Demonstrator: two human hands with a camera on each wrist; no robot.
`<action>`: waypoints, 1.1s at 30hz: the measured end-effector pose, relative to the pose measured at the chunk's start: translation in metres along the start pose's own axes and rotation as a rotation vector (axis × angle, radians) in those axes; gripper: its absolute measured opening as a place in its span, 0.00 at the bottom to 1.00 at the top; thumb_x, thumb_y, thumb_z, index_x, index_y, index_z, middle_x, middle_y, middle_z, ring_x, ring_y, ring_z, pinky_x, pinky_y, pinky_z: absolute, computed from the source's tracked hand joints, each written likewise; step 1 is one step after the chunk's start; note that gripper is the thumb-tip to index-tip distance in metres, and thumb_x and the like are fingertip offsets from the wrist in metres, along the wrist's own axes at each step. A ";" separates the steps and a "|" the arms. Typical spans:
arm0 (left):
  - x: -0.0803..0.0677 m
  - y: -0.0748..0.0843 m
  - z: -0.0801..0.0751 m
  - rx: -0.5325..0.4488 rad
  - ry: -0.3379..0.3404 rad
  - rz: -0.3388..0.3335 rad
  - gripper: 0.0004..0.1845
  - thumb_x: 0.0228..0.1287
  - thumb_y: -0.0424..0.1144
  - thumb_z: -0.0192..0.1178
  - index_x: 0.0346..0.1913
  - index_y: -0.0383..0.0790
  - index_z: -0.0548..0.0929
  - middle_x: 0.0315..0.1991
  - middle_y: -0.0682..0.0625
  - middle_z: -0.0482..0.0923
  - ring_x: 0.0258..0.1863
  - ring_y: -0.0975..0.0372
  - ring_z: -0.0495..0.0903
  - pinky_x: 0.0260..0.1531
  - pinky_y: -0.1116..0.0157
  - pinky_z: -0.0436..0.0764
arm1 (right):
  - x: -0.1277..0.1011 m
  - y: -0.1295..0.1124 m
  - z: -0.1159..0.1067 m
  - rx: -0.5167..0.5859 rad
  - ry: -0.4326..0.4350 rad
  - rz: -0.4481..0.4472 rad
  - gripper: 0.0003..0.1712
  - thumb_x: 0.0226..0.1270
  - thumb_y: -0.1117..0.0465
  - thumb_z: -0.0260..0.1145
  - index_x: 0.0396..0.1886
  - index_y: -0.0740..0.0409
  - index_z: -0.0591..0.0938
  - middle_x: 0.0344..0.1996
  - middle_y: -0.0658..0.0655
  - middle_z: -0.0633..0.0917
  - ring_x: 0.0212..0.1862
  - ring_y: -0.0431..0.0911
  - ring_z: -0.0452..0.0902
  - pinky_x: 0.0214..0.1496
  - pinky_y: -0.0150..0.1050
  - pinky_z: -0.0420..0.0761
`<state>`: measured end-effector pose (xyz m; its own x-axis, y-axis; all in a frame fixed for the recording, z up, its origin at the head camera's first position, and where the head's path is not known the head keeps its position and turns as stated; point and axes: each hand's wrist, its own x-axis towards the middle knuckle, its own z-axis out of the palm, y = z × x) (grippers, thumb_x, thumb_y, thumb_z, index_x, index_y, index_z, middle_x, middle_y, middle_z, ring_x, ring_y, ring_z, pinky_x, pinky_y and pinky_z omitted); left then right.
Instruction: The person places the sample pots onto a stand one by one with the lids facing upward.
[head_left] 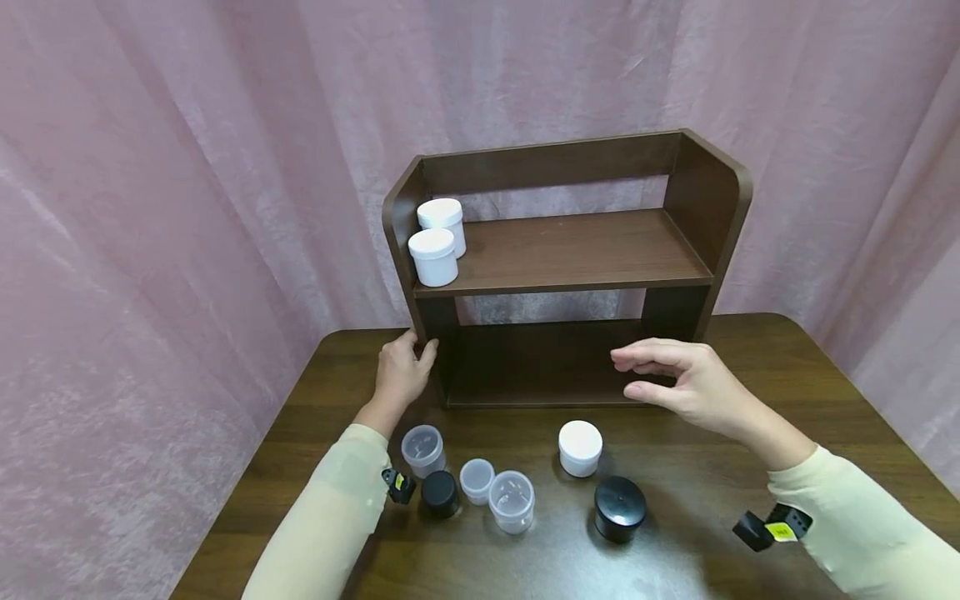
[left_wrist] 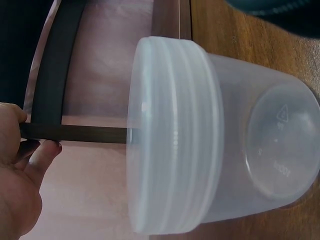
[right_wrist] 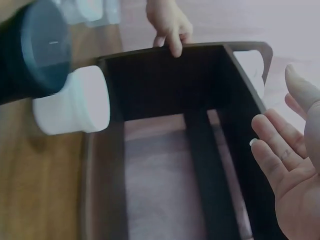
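A dark wooden two-level shelf (head_left: 570, 250) stands at the back of the table. My left hand (head_left: 405, 371) grips the foot of its left side panel, with the thumb in front and the fingers round the panel; the left wrist view shows the same hold, left hand (left_wrist: 20, 175). My right hand (head_left: 678, 379) hovers with straight fingers before the lower opening and holds nothing. In the right wrist view the right hand's palm (right_wrist: 295, 165) faces the shelf (right_wrist: 165, 100). Two white jars (head_left: 435, 250) stand on the upper board at the left.
In front of the shelf stand a white jar (head_left: 580, 447), a large black jar (head_left: 619, 507), a small black jar (head_left: 439, 493) and three clear jars (head_left: 423, 450), (head_left: 477, 481), (head_left: 512, 501). A pink curtain (head_left: 150, 208) hangs behind the brown table (head_left: 787, 400).
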<state>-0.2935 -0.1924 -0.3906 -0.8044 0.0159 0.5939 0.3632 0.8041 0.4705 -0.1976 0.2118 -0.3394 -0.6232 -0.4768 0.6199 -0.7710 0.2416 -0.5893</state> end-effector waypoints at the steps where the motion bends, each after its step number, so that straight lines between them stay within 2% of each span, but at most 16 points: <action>1: 0.000 0.000 0.000 -0.001 -0.002 -0.001 0.15 0.64 0.42 0.61 0.24 0.36 0.77 0.21 0.39 0.81 0.25 0.46 0.80 0.26 0.52 0.76 | -0.007 0.002 0.000 -0.003 0.000 0.007 0.27 0.49 0.76 0.73 0.52 0.61 0.82 0.45 0.52 0.85 0.48 0.44 0.82 0.49 0.33 0.78; 6: -0.001 -0.003 0.001 -0.010 -0.005 -0.009 0.14 0.65 0.43 0.61 0.26 0.36 0.78 0.22 0.40 0.81 0.26 0.47 0.81 0.26 0.53 0.76 | -0.034 0.009 0.008 -0.004 -0.008 0.062 0.27 0.49 0.74 0.74 0.53 0.62 0.81 0.46 0.52 0.85 0.48 0.46 0.81 0.47 0.32 0.78; 9: -0.003 -0.006 0.002 -0.009 -0.007 -0.014 0.13 0.65 0.42 0.61 0.27 0.37 0.79 0.23 0.41 0.82 0.26 0.47 0.81 0.27 0.53 0.76 | -0.049 0.011 0.015 -0.023 -0.016 0.081 0.28 0.49 0.73 0.75 0.53 0.58 0.82 0.47 0.50 0.85 0.49 0.44 0.81 0.48 0.31 0.77; 15: -0.001 -0.006 0.003 -0.019 0.001 -0.002 0.12 0.64 0.42 0.61 0.27 0.37 0.79 0.21 0.42 0.81 0.26 0.48 0.81 0.27 0.52 0.76 | -0.070 0.015 0.024 -0.078 -0.009 0.006 0.32 0.41 0.75 0.77 0.51 0.58 0.82 0.47 0.53 0.84 0.52 0.39 0.79 0.52 0.26 0.74; 20: 0.002 -0.004 0.002 -0.032 0.018 0.023 0.12 0.63 0.40 0.62 0.25 0.36 0.78 0.16 0.45 0.78 0.19 0.52 0.76 0.23 0.54 0.74 | -0.081 0.019 0.026 -0.105 0.004 -0.059 0.34 0.37 0.74 0.79 0.51 0.59 0.83 0.47 0.55 0.85 0.53 0.40 0.78 0.54 0.25 0.71; 26: 0.004 -0.003 0.001 -0.027 0.038 0.030 0.13 0.62 0.40 0.63 0.24 0.36 0.77 0.16 0.43 0.78 0.21 0.48 0.78 0.23 0.52 0.75 | -0.089 0.020 0.030 -0.102 -0.015 -0.040 0.33 0.40 0.71 0.79 0.52 0.55 0.83 0.48 0.53 0.84 0.53 0.40 0.79 0.53 0.24 0.72; 33: 0.003 -0.004 0.003 -0.030 0.019 0.018 0.12 0.63 0.40 0.62 0.26 0.37 0.79 0.17 0.44 0.79 0.21 0.49 0.79 0.23 0.53 0.75 | -0.092 0.017 0.034 -0.135 -0.076 -0.011 0.31 0.44 0.66 0.79 0.54 0.52 0.83 0.50 0.51 0.83 0.53 0.40 0.78 0.53 0.24 0.71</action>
<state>-0.2990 -0.1938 -0.3928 -0.7887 0.0182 0.6145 0.3912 0.7859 0.4789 -0.1491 0.2312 -0.4242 -0.6067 -0.5414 0.5821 -0.7917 0.3452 -0.5040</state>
